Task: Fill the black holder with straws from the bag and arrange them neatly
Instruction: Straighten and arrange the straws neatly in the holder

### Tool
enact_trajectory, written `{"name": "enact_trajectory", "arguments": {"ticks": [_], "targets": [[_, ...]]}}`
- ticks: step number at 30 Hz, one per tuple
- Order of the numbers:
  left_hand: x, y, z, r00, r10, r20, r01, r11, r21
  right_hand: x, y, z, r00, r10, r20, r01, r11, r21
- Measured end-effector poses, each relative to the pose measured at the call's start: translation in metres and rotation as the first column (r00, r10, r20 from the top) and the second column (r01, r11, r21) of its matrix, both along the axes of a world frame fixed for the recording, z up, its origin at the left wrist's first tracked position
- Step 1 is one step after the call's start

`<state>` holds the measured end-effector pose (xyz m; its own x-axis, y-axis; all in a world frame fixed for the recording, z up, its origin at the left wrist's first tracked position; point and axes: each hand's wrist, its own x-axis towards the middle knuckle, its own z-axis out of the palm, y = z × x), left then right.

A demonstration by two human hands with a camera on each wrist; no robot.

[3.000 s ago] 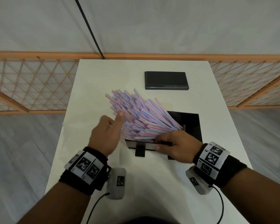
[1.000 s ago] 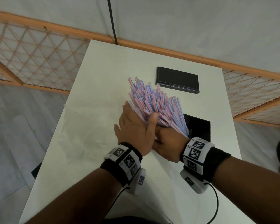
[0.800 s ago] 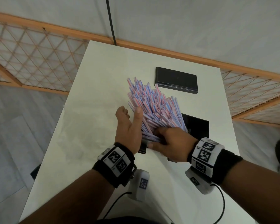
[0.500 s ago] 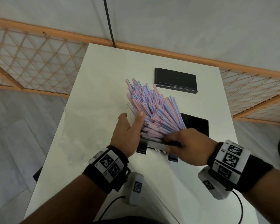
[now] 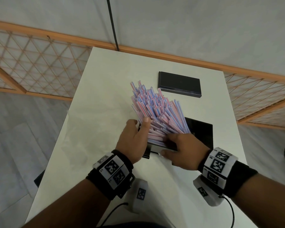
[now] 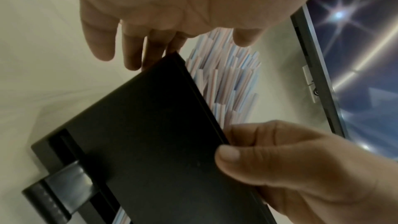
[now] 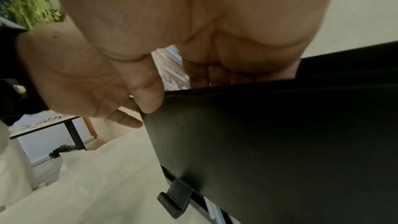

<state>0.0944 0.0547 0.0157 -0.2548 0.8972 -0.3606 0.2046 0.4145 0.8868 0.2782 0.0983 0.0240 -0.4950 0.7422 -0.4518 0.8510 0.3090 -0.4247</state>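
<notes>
While the left hand (image 5: 133, 139) lies flat-fingered against the fanned straws (image 5: 156, 111) standing in the black holder (image 6: 150, 142), the right hand (image 5: 184, 150) pinches its near wall. Recommend pressing inward evenly, steadying the holder, so tips level.

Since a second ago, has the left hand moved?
Yes: the left hand slid left off the right hand to the left edge of the holder.

Bare white table (image 5: 95, 122) lies open left of the fanned straws (image 5: 156, 111); a black lid (image 5: 179, 84) blocks behind.
</notes>
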Motion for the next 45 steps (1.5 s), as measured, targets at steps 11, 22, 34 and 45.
{"name": "enact_trajectory", "arguments": {"ticks": [11, 22, 34, 45], "targets": [[0.016, 0.003, 0.003, 0.989, 0.011, 0.145, -0.022, 0.997, 0.073, -0.013, 0.003, 0.001, 0.996, 0.078, 0.04, -0.077, 0.997, -0.017], [0.02, 0.007, -0.001, 0.989, 0.064, 0.131, -0.071, 0.997, 0.044, -0.021, 0.002, -0.018, 0.968, 0.226, 0.111, -0.234, 0.97, 0.066], [0.014, 0.012, -0.007, 0.989, 0.088, 0.121, -0.092, 0.995, 0.027, -0.025, 0.017, -0.004, 0.947, 0.201, 0.25, -0.171, 0.976, -0.137], [0.004, 0.01, -0.007, 0.959, 0.247, 0.14, -0.263, 0.959, 0.108, -0.031, 0.017, -0.012, 0.94, 0.205, 0.272, -0.181, 0.977, -0.111]]}}
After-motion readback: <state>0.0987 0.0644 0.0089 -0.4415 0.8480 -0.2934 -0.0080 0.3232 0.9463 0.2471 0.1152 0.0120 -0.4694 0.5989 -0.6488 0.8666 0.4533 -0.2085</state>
